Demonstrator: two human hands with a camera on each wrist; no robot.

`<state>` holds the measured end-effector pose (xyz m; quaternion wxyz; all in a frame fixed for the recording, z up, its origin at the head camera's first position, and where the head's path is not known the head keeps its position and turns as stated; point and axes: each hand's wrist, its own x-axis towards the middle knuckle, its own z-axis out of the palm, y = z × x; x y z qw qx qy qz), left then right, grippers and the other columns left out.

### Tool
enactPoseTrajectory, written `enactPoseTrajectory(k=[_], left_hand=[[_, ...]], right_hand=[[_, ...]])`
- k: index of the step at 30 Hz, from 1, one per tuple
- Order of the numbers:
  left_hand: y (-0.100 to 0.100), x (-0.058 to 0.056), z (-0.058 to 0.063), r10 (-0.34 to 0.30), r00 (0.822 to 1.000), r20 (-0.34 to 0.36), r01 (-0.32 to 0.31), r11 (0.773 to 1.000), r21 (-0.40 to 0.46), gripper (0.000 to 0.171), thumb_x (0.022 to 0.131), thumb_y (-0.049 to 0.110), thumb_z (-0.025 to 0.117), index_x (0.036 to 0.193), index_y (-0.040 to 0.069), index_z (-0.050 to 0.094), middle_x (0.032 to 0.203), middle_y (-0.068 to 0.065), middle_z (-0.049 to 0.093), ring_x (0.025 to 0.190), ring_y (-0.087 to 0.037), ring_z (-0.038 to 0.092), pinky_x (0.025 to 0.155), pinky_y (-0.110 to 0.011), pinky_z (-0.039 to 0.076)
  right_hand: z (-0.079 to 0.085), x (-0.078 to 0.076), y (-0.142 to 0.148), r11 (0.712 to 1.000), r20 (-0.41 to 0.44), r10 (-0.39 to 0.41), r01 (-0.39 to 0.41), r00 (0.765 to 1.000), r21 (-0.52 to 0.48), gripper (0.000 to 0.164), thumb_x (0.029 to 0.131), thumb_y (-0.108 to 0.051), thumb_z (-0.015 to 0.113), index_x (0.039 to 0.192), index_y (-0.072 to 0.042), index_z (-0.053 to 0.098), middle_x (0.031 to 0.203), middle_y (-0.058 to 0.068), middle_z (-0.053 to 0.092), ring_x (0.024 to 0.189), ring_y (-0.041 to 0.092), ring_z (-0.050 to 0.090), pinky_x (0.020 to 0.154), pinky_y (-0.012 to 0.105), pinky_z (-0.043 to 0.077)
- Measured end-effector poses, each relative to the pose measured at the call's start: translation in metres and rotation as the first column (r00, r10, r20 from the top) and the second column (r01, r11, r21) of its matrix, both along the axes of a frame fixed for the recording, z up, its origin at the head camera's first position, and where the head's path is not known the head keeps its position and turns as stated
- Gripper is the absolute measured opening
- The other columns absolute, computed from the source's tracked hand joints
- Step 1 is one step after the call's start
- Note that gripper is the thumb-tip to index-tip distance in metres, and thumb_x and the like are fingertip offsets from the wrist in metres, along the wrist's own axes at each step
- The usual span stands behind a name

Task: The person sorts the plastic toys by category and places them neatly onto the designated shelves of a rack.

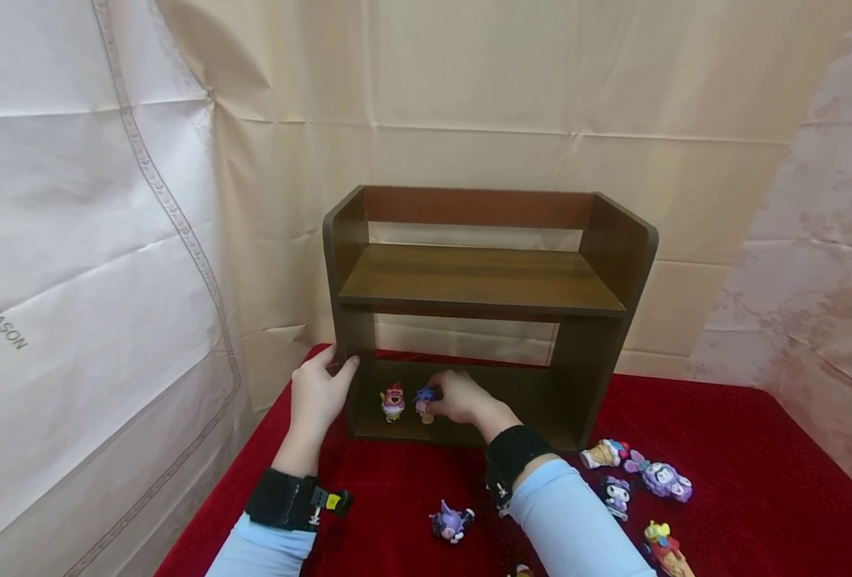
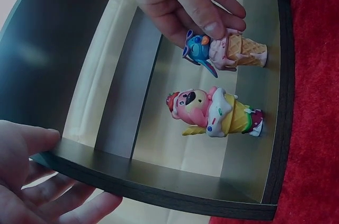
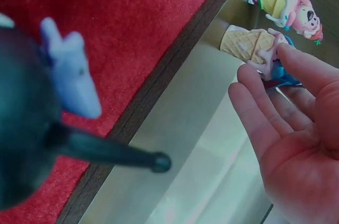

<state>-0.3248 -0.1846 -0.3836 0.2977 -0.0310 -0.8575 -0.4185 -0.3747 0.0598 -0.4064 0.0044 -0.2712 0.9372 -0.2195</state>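
On the lower board of a brown wooden shelf (image 1: pixel 483 276), my right hand (image 1: pixel 462 397) pinches a blue-headed ice-cream-cone figurine (image 2: pixel 241 52) between thumb and fingers. The cone's base appears to stand on the board, upright. Just left of it stands a pink bear ice-cream-cone figurine (image 1: pixel 393 402) with a red cap, apart from my fingers. My left hand (image 1: pixel 321 389) grips the front edge of the shelf's left side panel, with the thumb (image 2: pixel 37 135) at the inner side and the fingers (image 2: pixel 90 208) outside.
A purple figurine (image 1: pixel 451 522) lies on the red cloth (image 1: pixel 382 489) in front of the shelf. To the right lie an ice-cream figurine (image 1: pixel 604 453), a lilac figurine (image 1: pixel 662 479), a black-hooded figurine (image 1: pixel 616 497) and a yellow-topped figurine (image 1: pixel 664 546). Hanging cloth (image 1: pixel 469 96) backs the table.
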Motion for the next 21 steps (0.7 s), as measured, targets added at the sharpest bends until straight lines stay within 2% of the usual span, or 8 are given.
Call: enactPoseTrajectory(k=[11, 21], left_hand=[[0.0006, 0.0010, 0.0010, 0.005, 1.000, -0.001, -0.005, 1.000, 0.006, 0.032, 0.091, 0.030, 0.065, 0.116, 0.010, 0.068, 0.103, -0.010, 0.070, 0.089, -0.024, 0.063, 0.067, -0.042, 0.057], [0.0002, 0.0011, 0.0008, 0.008, 1.000, 0.001, -0.008, 1.000, 0.006, 0.032, 0.091, 0.030, 0.065, 0.116, 0.010, 0.068, 0.103, -0.010, 0.069, 0.089, -0.024, 0.064, 0.067, -0.042, 0.057]], right_hand=[[-0.0016, -0.0016, -0.0023, 1.000, 0.000, 0.021, -0.021, 1.000, -0.015, 0.029, 0.084, -0.022, 0.073, 0.106, -0.006, 0.066, 0.093, 0.003, 0.066, 0.083, 0.015, 0.058, 0.073, 0.035, 0.052], [-0.0006, -0.0017, -0.0028, 1.000, 0.019, 0.015, -0.015, 1.000, 0.002, 0.030, 0.084, -0.023, 0.073, 0.109, -0.006, 0.066, 0.093, 0.002, 0.065, 0.082, 0.014, 0.058, 0.073, 0.035, 0.052]])
